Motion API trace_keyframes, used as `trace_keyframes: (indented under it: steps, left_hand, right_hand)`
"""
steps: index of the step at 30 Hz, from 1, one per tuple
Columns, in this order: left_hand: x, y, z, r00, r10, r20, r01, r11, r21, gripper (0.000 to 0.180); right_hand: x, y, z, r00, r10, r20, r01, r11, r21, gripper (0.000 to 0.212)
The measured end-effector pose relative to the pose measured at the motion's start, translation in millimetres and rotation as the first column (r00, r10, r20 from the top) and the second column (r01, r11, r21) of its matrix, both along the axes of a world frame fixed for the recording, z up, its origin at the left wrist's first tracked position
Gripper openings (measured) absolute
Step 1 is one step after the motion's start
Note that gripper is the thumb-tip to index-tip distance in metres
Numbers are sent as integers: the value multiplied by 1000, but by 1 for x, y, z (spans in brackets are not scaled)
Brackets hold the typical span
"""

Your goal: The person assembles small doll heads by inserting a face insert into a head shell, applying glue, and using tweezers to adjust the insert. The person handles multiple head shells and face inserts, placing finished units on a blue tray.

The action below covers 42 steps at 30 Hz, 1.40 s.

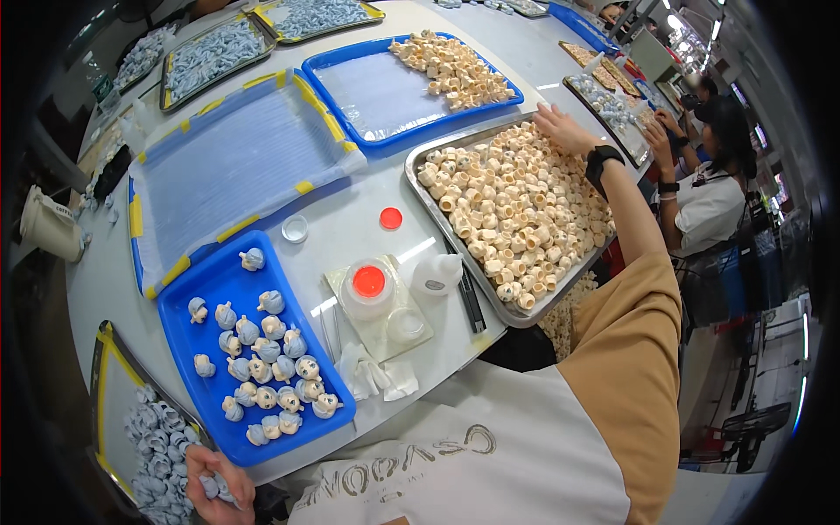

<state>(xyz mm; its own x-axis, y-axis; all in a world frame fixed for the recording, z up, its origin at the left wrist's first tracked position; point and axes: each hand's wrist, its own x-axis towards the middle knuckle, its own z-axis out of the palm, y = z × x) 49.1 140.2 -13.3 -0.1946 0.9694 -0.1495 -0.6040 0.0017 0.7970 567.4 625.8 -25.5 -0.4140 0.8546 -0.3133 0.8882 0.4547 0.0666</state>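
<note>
At the lower left my left hand (219, 490) is closed with curled fingers around a small blue-grey hair piece (214, 486); whether there is more than one I cannot tell. Right below and beside it lies a heap of similar hair pieces (157, 446) in a yellow-taped tray (109, 367). My right hand (564, 131) reaches to the far edge of a metal tray (420, 197), fingers stretched out over a pile of cream-coloured doll head pieces (516, 210). A blue tray (197, 284) between holds several small doll heads (262, 350) with blue-grey hair.
Before me stand a jar (368, 282) of red-orange content, a white squeeze bottle (437, 274), tweezers (328, 328), crumpled tissue (367, 372) and a black cutter (472, 302). Beyond are a taped, cloth-lined tray (236, 166) and another blue tray (367, 131). A co-worker (709, 192) sits at right.
</note>
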Motion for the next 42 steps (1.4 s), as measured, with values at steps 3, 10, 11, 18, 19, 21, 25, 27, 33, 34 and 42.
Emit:
trace_keyframes:
  steps: [3, 10, 11, 18, 19, 21, 25, 27, 33, 34, 42]
  left_hand:
    - [1, 2, 2, 1000, -24, 10, 24, 999, 26, 34]
    - [-2, -1, 0, 1000, -27, -9, 27, 999, 31, 37]
    - [-1, -2, 0, 999, -29, -19, 30, 999, 32, 38]
    - [-2, -3, -4, 998, -35, -44, 37, 998, 51, 40]
    - [-1, -4, -4, 998, -25, -53, 27, 999, 45, 40]
    - [-2, -6, -4, 997, -16, -72, 18, 999, 27, 41]
    - [-5, -6, -4, 996, -27, -83, 30, 999, 29, 40]
    - [-6, -5, -5, 996, -33, -77, 36, 998, 42, 40]
    - [-3, -10, -2, 997, -3, -76, 6, 1000, 30, 40]
    - [-4, -11, -3, 997, 1, -79, 0, 1000, 17, 41]
    - [-9, -19, -10, 997, 8, -82, -5, 999, 37, 44]
  right_hand:
    - [-9, -11, -15, 905, -352, -241, 376, 925, 62, 77]
    - [-19, -36, -14, 937, -189, -295, 185, 982, -41, 71]
    - [-24, -42, -15, 948, -201, -248, 202, 979, -22, 70]
    - [-33, -63, 1, 982, -184, -37, 184, 983, -15, 73]
    - [-47, -69, 16, 978, -209, 21, 209, 978, -10, 72]
    - [-72, -81, 40, 954, -268, 134, 270, 963, 2, 72]
    - [-63, -42, 49, 900, -302, -314, 310, 950, -25, 66]
    - [-48, -19, 15, 944, -144, -297, 227, 937, 265, 73]
    - [-69, -40, -21, 934, -333, -132, 345, 935, 85, 92]
    - [-79, -47, -14, 945, -308, -112, 317, 945, 74, 92]
    - [-66, -51, -13, 927, -372, -47, 374, 926, 56, 94]
